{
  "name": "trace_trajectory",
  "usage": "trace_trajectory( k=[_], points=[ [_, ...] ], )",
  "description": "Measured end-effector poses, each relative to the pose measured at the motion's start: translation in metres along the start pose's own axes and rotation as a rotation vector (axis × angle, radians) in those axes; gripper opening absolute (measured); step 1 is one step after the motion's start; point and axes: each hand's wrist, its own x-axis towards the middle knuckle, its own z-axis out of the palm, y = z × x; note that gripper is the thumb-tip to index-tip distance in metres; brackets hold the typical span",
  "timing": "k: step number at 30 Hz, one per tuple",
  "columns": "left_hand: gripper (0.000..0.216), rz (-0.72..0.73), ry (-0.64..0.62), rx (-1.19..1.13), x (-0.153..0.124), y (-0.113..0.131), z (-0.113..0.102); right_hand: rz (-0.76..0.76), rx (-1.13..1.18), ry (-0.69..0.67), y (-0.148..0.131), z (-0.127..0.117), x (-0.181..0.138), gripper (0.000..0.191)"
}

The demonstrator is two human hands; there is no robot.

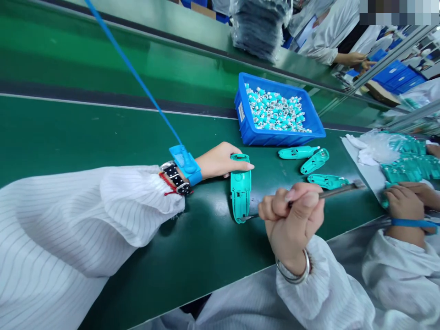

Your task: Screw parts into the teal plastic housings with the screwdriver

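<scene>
The left hand clasps the top end of a light, stiff-looking teal plastic casing, best held by its rigid sides, on a green conveyor belt. The right hand fists a slim metal-shafted pick, tip at the casing's lower end.

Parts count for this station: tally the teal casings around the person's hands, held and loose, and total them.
Teal casing in left hand: 1
Loose teal casings: 3
Total: 4
</scene>
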Motion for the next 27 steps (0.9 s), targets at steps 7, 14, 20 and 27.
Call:
trace_trajectory(
  k=[7, 14, 20, 27],
  points=[
    [0.029, -0.042, 0.041, -0.323, -0.004, -0.009, 0.001, -0.124, -0.168, -0.042, 0.002, -0.018, 0.039, 0.022],
    [0.033, -0.090, 0.022, -0.629, -0.019, -0.001, -0.001, -0.121, -1.457, -0.511, 0.033, -0.053, 0.164, 0.019],
    [0.034, -0.252, 0.126, -0.854, -0.034, -0.001, 0.001, 0.146, -1.610, -0.693, 0.059, -0.032, 0.210, 0.011],
    [0.022, -0.294, 0.187, -0.951, -0.037, 0.009, 0.002, 0.280, -1.654, -0.701, 0.066, -0.036, 0.211, 0.017]
  ],
)
